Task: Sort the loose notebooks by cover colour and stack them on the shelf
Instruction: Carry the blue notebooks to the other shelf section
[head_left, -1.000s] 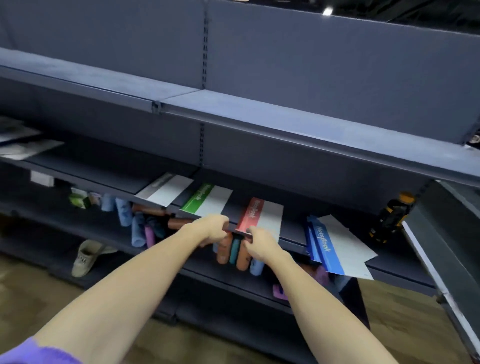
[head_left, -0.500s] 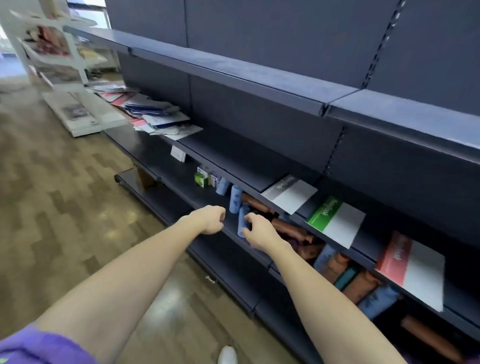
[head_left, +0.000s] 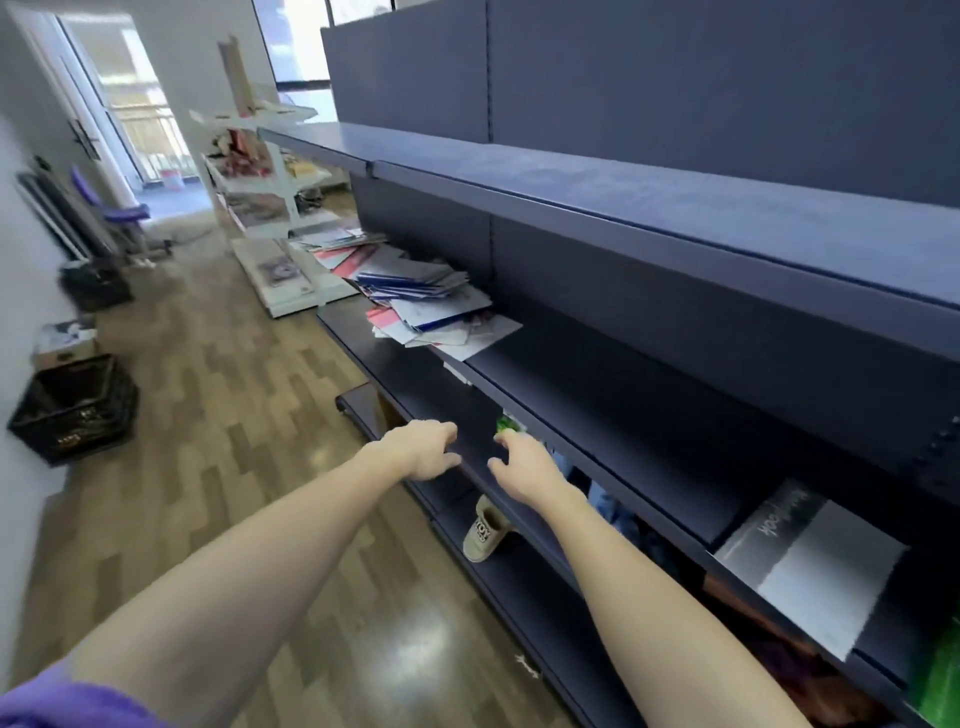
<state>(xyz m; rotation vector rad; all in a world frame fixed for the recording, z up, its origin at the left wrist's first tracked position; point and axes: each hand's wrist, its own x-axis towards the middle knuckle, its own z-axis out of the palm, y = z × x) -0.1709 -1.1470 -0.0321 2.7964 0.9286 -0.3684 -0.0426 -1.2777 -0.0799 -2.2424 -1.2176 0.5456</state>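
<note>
Fingers (head_left: 447, 434) loosely curled, both hands empty | shoe (head_left: 485, 530) reads "TOY"

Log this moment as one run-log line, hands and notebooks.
left hand: empty | right hand: empty | loose notebook pile: unsorted, far end of shelf | grey notebook: placed, near end

Both my arms reach forward, bare from a purple sleeve (head_left: 62, 701) at my left shoulder, forearms converging toward the middle of the view. My left hand (head_left: 423, 449) hangs palm down, fingers loosely curled under and holding nothing. My right hand (head_left: 524, 465) sits just beside it, apart from it, back of the hand up, fingers loosely bent and spread a little, thumb pointing toward the left hand, also holding nothing.
</note>
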